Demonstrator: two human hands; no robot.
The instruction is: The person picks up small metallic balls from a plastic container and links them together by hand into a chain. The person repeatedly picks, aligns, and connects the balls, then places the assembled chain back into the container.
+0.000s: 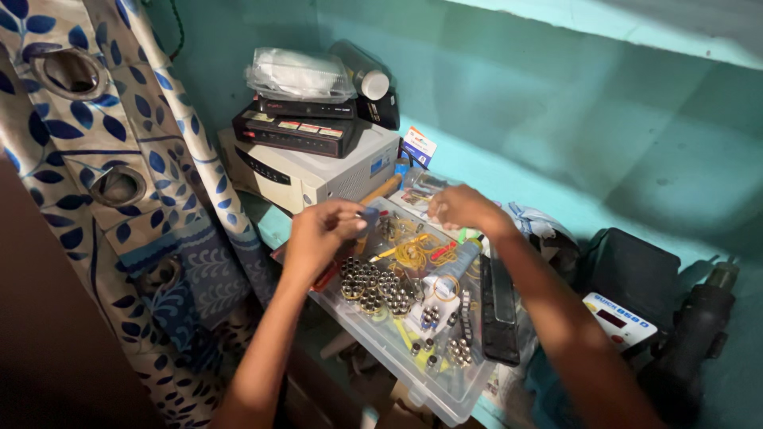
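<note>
Clear plastic forms the shallow tray under both my hands, its bottom crowded with small parts. My left hand hovers over the tray's near-left edge with thumb and fingertips pinched on a small dark bluish piece; what it is I cannot tell. My right hand hangs over the far end with fingers curled loosely inward, and I cannot tell whether they press on anything.

Below my left hand lies a dense cluster of short metal cylinders standing on end, too many and too small to count, with two smaller clumps nearer the front. Yellow rubber bands lie tangled in the middle, beside one blue-grey tube lying tilted. A long black flat block rests along the tray's right edge.

Behind the tray stands one cream boxy unit carrying two stacked black boxes, a clear plastic bag and one dark cylinder with a white cap. A leaf-patterned blue and white curtain with metal eyelets hangs to my left. To my right sit a black case, a small white meter and a dark tool against the turquoise wall.
</note>
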